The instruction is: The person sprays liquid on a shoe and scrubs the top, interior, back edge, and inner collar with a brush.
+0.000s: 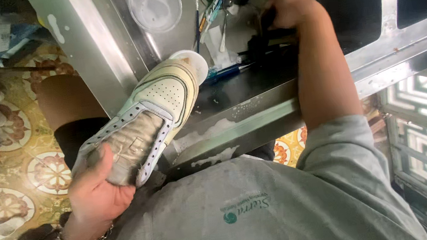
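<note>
Left hand [95,197] grips the sneaker [148,122] at the heel, toe resting on the steel surface [256,114]. Right hand [286,8] is closed on a dark tool [267,29] at the far side. Step looks like tool pickup; next needs the tool brought onto the shoe.

Left hand [95,191] grips a pale sneaker [151,119]; right hand [287,9] touches black tool [263,40].

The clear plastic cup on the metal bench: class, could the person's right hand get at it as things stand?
Probably yes: the right hand is up on the bench, the cup lies nearby, only brushes between.
</note>
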